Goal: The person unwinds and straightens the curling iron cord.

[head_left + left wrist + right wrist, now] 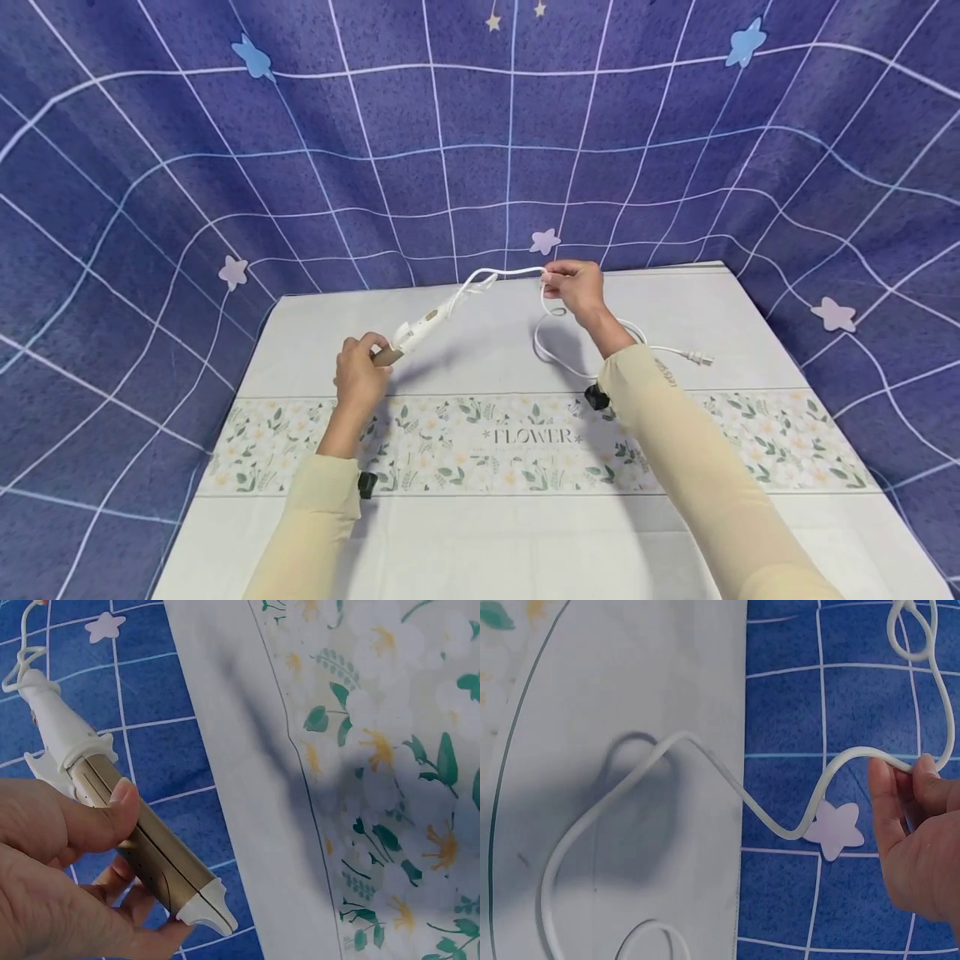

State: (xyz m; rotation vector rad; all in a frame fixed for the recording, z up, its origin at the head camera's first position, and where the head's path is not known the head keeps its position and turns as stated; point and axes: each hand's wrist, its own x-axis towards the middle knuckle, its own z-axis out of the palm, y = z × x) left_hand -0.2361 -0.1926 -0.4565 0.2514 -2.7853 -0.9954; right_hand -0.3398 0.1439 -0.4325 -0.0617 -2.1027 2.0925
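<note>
My left hand grips a hair curling iron by its gold barrel, thumb on one side and fingers on the other. The iron has a white handle and a white tip, and is held tilted above the table with the handle toward the back right. A white power cord leaves the handle, with a small loop near its end. My right hand pinches this cord between thumb and fingertips. From there the cord drops to loose coils on the table, ending in a plug.
The table wears a white cover with a floral band lettered "FLOWER". A blue grid-patterned curtain with star shapes stands close behind the table and along both sides. Loose cord coils lie below my right forearm.
</note>
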